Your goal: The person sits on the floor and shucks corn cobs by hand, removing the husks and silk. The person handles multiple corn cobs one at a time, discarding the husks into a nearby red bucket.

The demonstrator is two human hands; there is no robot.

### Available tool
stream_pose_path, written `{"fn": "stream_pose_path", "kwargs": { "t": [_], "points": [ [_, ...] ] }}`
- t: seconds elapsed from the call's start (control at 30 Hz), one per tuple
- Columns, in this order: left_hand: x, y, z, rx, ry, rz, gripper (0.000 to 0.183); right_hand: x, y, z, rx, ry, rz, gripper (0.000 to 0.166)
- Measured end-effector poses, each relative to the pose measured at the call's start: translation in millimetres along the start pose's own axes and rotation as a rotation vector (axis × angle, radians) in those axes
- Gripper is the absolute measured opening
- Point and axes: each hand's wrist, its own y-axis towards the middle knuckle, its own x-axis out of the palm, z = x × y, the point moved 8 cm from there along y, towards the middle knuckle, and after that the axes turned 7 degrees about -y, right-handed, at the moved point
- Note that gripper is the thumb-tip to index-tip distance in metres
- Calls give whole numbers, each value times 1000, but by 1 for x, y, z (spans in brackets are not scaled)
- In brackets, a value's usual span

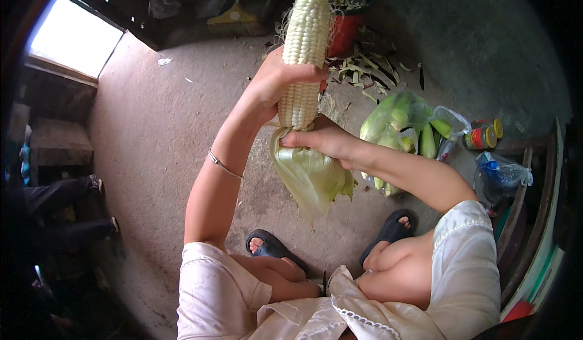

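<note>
My left hand (pixel 291 73) is wrapped around the middle of a pale ear of corn (pixel 306 30), which is held tip up with bare kernels and loose silk strands near its top. At the base of the ear, my right hand (pixel 314 139) grips the pulled-down light green husk (pixel 309 174). The husk hangs below that fist in a bunch, its ends pointing towards my feet. Part of the stalk end is hidden by the husk and my right thumb.
A clear plastic bag (pixel 396 117) of unhusked corn lies on the floor at right, near two lidded jars (pixel 480 138). Peelings (pixel 369 69) are scattered by a red bucket (pixel 346 32). A broom (pixel 235 16) stands at the back. Another person's legs (pixel 63 196) show at left.
</note>
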Motion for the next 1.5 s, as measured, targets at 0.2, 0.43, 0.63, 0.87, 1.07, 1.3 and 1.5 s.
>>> {"fn": "stream_pose_path", "kwargs": {
  "t": [0.2, 0.43, 0.63, 0.87, 1.07, 1.3, 1.5],
  "points": [
    [-7, 8, -20, 46, 196, 148, 36, -10, 5, 8, -30, -8, 115, 43],
    [-69, 19, 4, 463, 210, 332, 59, -93, 31, -15, -81, -623, 531, 52],
    [-60, -45, 48, 1039, 1306, 701, 72, -146, 49, 1, -60, -1014, 642, 60],
    [-19, -5, -55, 495, 1839, -26, 65, -98, 43, -3, -121, -1263, 612, 50],
    [-37, -14, -69, 457, 1838, 25, 31, -90, 52, -6, -270, -1224, 370, 56],
    [-38, -34, -54, 540, 1691, 95, 37, -75, 46, -9, -155, -1128, 184, 49],
    [-17, -55, -42, 600, 1564, -81, 47, -51, 7, -13, -244, -853, 107, 47]
  ]
}}
